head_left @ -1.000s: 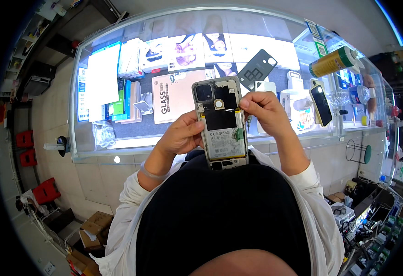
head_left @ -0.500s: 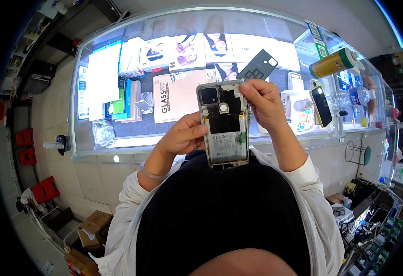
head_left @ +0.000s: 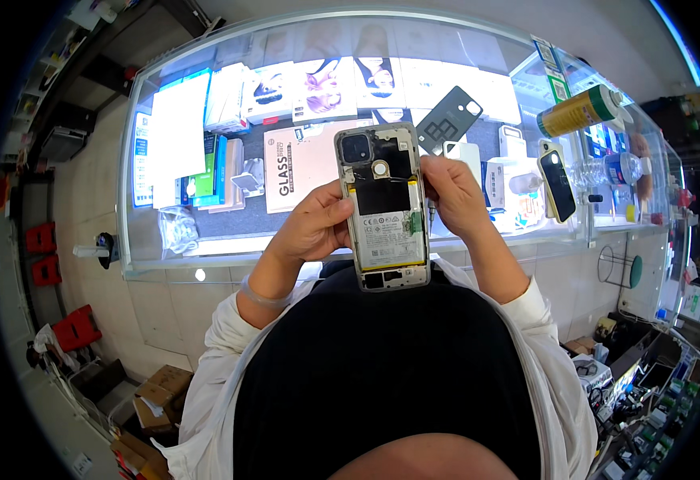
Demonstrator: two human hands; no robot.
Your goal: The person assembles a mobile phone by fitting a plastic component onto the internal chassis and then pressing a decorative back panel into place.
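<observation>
Upright in front of my chest I hold a smartphone (head_left: 382, 240) without its back cover. Its camera module (head_left: 356, 147), dark upper inside and pale grey battery (head_left: 392, 238) with a green patch lie bare. My left hand (head_left: 312, 222) is closed on the phone's left edge, thumb on the near side, the other fingers partly hidden behind. My right hand (head_left: 456, 196) is closed at the upper right edge, its thumb and bent fingers against the frame. A narrow grey thing (head_left: 432, 210) shows beneath the right fingers; I cannot make it out.
A dark phone back cover (head_left: 449, 120) lies on the lit glass display counter (head_left: 206, 258) beyond my hands. To the right are a phone in a pale case (head_left: 558, 182), a yellow can with a green end (head_left: 578, 110) and a clear bottle (head_left: 610, 170). Boxes fill the counter's left.
The phone has moved slightly up and left and its back faces me more squarely. My right thumb and fingers have slid a little down its right edge.
</observation>
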